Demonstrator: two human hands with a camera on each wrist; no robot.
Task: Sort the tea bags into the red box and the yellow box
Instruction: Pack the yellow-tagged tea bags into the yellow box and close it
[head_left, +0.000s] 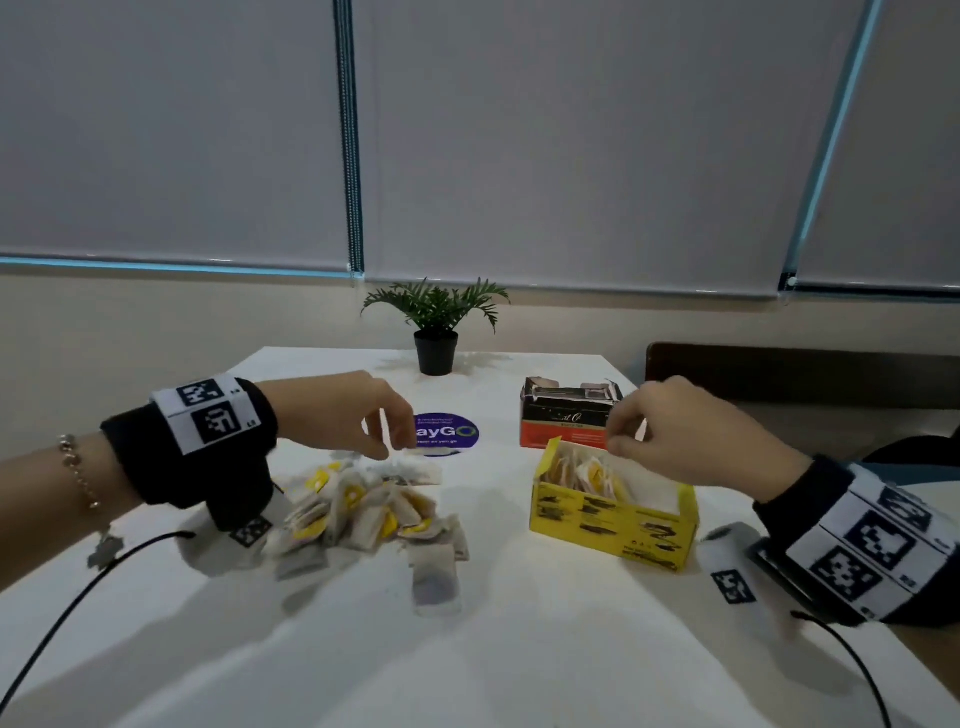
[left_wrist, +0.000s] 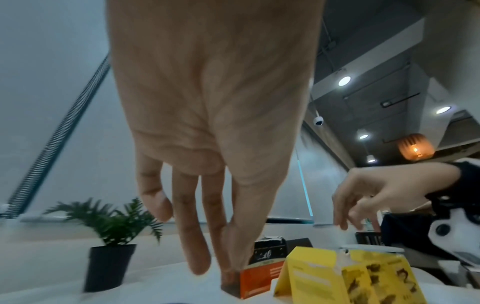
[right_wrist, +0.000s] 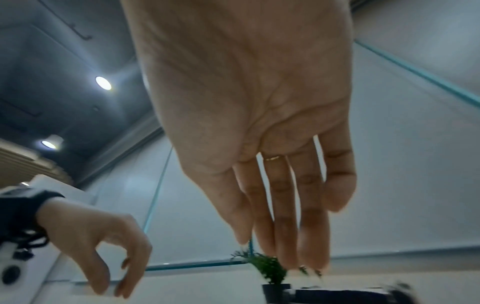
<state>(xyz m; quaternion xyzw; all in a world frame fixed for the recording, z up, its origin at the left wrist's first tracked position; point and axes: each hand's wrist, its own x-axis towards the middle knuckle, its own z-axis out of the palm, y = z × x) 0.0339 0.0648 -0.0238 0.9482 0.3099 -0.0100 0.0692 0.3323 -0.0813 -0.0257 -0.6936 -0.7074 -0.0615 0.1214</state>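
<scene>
A pile of tea bags (head_left: 363, 509), some with yellow tags, lies left of centre on the white table (head_left: 519, 649). My left hand (head_left: 387, 441) hovers over the pile's far edge with its fingers pointing down; in the left wrist view the left hand (left_wrist: 223, 269) holds nothing that I can see. The yellow box (head_left: 613, 525) stands open on the right with several tea bags inside. Just behind it is the red box (head_left: 563, 426), also open. My right hand (head_left: 618, 439) hangs over the yellow box's far corner, its fingers (right_wrist: 285, 246) straight and empty.
A potted plant (head_left: 436, 332) stands at the table's far edge, with a round purple sticker (head_left: 449, 434) in front of it. One tea bag (head_left: 436, 582) lies apart, nearer me. Black cables trail from both wrists. A dark seat back (head_left: 805, 369) is at the right.
</scene>
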